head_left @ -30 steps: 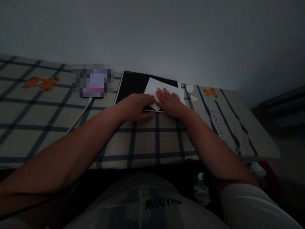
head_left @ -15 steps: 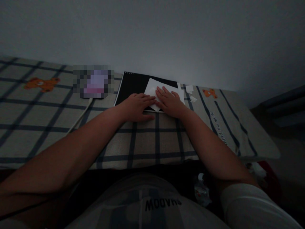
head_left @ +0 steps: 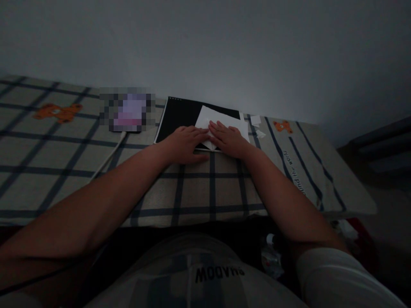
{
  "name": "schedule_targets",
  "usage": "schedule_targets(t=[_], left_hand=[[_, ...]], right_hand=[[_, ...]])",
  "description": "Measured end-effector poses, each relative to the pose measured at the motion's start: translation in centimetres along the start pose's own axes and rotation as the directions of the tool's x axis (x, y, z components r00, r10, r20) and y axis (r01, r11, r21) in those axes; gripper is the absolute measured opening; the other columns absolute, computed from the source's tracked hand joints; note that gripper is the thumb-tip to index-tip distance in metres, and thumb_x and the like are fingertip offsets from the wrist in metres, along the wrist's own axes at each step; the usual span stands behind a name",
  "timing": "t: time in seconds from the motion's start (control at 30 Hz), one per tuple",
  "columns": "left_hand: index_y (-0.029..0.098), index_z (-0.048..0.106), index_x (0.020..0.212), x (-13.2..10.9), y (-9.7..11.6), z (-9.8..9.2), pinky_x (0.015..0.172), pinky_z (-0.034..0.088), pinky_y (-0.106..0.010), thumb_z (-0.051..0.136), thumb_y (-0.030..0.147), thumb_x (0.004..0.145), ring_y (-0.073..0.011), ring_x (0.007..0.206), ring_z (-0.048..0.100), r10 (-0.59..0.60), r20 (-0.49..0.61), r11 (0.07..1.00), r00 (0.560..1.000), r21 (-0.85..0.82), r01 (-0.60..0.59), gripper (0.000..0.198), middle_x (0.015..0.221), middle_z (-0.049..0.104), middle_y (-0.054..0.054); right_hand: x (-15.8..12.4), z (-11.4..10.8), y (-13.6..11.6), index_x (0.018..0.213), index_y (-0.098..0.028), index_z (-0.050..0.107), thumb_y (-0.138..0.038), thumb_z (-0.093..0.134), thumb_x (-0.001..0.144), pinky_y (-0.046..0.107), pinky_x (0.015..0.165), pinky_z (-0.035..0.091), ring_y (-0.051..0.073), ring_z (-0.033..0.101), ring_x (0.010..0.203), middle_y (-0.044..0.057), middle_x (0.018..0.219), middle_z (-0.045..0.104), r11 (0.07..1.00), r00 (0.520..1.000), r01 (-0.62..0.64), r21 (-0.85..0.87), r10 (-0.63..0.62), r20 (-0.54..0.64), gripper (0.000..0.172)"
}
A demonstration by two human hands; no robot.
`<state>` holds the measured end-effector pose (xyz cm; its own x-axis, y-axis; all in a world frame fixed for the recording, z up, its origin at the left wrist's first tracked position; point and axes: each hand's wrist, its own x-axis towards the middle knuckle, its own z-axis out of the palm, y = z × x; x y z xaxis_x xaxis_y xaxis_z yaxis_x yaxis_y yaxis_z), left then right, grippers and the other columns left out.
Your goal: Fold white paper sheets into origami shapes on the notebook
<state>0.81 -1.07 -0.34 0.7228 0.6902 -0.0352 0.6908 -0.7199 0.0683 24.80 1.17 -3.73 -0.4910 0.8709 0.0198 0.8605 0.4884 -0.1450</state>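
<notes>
A white sheet of paper lies at an angle on a black flat book or folder with a pale edge. My left hand rests flat on the paper's left part, fingers stretched to the right and thumb apart. From the other side, my right hand lies flat on the paper, its fingers pointing left. The fingertips of both hands meet or nearly meet near the paper's middle. Part of the paper is hidden beneath them, including any fold there.
Small white paper scraps lie right of the folder. A blurred-out phone with a white cable is at the left. Everything stands on a checked tablecloth against the wall. Below the table edge is a clear plastic bottle.
My right hand's fingers have drawn slightly down and left on the paper, baring more of its upper part. My left hand has stayed nearly still.
</notes>
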Motion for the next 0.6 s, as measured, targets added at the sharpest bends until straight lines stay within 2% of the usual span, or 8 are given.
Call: schedule_targets(t=[0.17, 0.27, 0.33, 0.47, 0.6], left_hand=[[0.019, 0.045, 0.171, 0.2, -0.2, 0.7, 0.134, 0.028, -0.052, 0.061, 0.060, 0.106, -0.0366, 0.167, 0.036, -0.020, -0.030, 1.000, 0.999, -0.004, 0.020, 0.078, 0.184, 0.034, -0.012], [0.012, 0.039, 0.173, 0.3, -0.3, 0.8, 0.133, 0.029, -0.049, 0.059, 0.060, 0.107, -0.0346, 0.166, 0.037, -0.038, -0.063, 0.999, 0.997, 0.004, 0.039, 0.084, 0.181, 0.040, -0.016], [0.013, 0.046, 0.170, 0.4, -0.5, 0.6, 0.130, 0.034, -0.047, 0.056, 0.060, 0.109, -0.0333, 0.162, 0.044, -0.026, -0.096, 1.000, 0.995, 0.014, 0.027, 0.077, 0.176, 0.049, -0.015], [0.023, 0.068, 0.151, 0.5, -1.1, 0.1, 0.116, 0.046, -0.043, 0.044, 0.052, 0.114, -0.0293, 0.149, 0.058, 0.006, -0.124, 0.999, 0.992, 0.035, -0.001, 0.052, 0.164, 0.064, -0.007], [0.023, 0.067, 0.151, 0.8, -1.7, 0.2, 0.115, 0.048, -0.043, 0.044, 0.048, 0.114, -0.0277, 0.150, 0.058, -0.001, -0.132, 1.000, 0.991, 0.025, 0.004, 0.050, 0.163, 0.065, -0.007]], right_hand=[[0.0, -0.4, -0.2, 0.176, -0.025, 0.038, -0.048, 0.033, 0.114, 0.068, 0.132, 0.033, 0.036, 0.028, 0.172, 0.009, 0.185, 0.031, 1.000, 1.000, -0.001, -0.011, 0.002, 0.022, 0.066], [-0.1, -0.6, -0.2, 0.175, -0.023, 0.040, -0.045, 0.037, 0.113, 0.069, 0.132, 0.032, 0.037, 0.028, 0.172, 0.010, 0.184, 0.031, 1.000, 0.999, -0.004, -0.003, 0.004, 0.039, 0.066], [-0.2, -0.7, -0.2, 0.174, -0.024, 0.042, -0.043, 0.035, 0.113, 0.069, 0.132, 0.032, 0.037, 0.028, 0.172, 0.008, 0.184, 0.032, 1.000, 0.999, -0.006, 0.025, 0.005, 0.036, 0.064], [-0.4, -1.0, -0.3, 0.175, -0.030, 0.040, -0.039, 0.026, 0.115, 0.068, 0.133, 0.030, 0.032, 0.028, 0.172, 0.003, 0.184, 0.033, 0.996, 0.999, 0.000, 0.090, -0.004, 0.037, 0.062], [-0.5, -1.3, -0.5, 0.175, -0.023, 0.039, -0.035, 0.033, 0.112, 0.066, 0.134, 0.030, 0.031, 0.026, 0.173, 0.007, 0.185, 0.029, 0.998, 0.998, -0.006, 0.059, 0.002, 0.066, 0.065]])
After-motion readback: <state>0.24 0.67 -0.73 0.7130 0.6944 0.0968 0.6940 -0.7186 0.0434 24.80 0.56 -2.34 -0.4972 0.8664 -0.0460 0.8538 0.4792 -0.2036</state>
